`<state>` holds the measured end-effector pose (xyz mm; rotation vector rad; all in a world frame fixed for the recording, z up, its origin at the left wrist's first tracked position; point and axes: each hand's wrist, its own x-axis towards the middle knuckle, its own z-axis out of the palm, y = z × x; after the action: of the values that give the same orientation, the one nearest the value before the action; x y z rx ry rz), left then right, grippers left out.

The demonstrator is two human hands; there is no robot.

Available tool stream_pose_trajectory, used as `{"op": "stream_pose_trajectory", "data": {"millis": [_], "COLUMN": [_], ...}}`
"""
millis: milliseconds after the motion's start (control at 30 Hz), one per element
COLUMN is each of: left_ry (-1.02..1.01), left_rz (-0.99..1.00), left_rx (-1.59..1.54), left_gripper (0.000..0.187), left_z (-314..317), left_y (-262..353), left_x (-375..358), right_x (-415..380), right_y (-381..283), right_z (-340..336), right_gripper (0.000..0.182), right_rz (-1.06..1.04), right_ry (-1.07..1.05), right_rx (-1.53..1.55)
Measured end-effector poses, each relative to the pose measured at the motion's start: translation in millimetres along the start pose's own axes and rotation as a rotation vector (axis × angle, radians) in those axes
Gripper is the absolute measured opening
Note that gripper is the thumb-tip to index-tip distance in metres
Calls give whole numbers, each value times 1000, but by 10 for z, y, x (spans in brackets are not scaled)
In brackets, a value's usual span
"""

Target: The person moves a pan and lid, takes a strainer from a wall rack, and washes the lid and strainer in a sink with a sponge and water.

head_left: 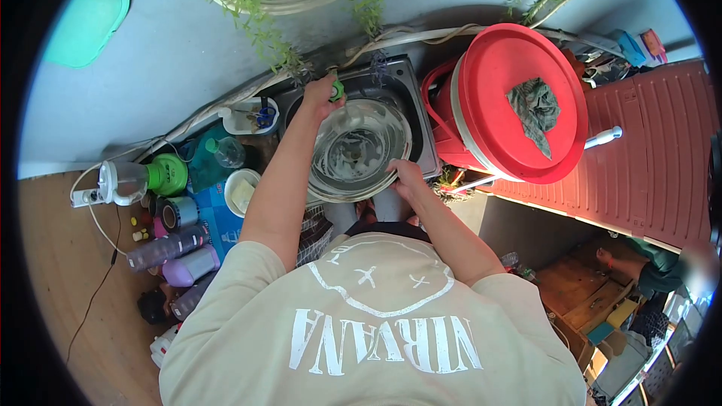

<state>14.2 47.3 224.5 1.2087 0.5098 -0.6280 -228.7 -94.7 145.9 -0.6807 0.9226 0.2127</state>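
Note:
My left hand (321, 98) reaches to the back of the metal sink (425, 124), its fingers closed round a green tap (337, 91). In the sink sits a wide, round metal basin (320, 158), tilted a little towards me. Whitish, wet-looking patches show inside it, but I cannot make out what they are. On the basin's front right rim, my right hand (407, 177) is closed, thumb on the edge and the other fingers partly hidden beneath.
Right of the sink stands a red-lidded bucket (489, 105) with a crumpled cloth (535, 109) on top. At left are a white bowl (239, 189), a white container (248, 116), a blender (124, 183) and several bottles. Plants hang above. Another person's arm (623, 265) shows at far right.

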Motion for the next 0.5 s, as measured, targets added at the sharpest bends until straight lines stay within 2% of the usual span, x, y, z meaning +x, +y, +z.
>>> {"op": "stream_pose_trajectory", "data": {"millis": [67,133,167,233,267,333,367,433,467,500], "left_ry": [-62,-399,-402,-125,-130,16,10,-5,-15,204], "left_rz": [-22,-126,-127,-200,-206,-230,-236,-275,-284,-9], "left_rx": [-19,-443,-443,-660,-659,-318,-317,120,117,592], "left_gripper": [21,23,23,27,27,34,34,34,34,28], "left_z": [-144,-361,-437,-577,-641,-754,-775,-713,-627,-513], "left_y": [-39,-112,-202,-459,-618,-963,-1105,-1299,-1350,-1422], "left_x": [89,112,102,64,111,284,400,550,597,650], "right_x": [68,79,72,48,22,-97,-140,-160,-163,-159], "right_y": [25,12,-9,-43,-58,-134,-170,-193,-206,-210], "right_z": [6,16,30,60,79,140,171,190,191,199], "right_gripper": [11,11,12,12,13,14,15,16,17,17], "right_rz": [-3,4,8,-6,-15,-32,-47,-44,-37,-38], "right_ry": [9,9,10,27,43,52,54,72,82,97], "right_rx": [2,-4,-7,-26,-48,-80,-114,-145,-182,-186]}}
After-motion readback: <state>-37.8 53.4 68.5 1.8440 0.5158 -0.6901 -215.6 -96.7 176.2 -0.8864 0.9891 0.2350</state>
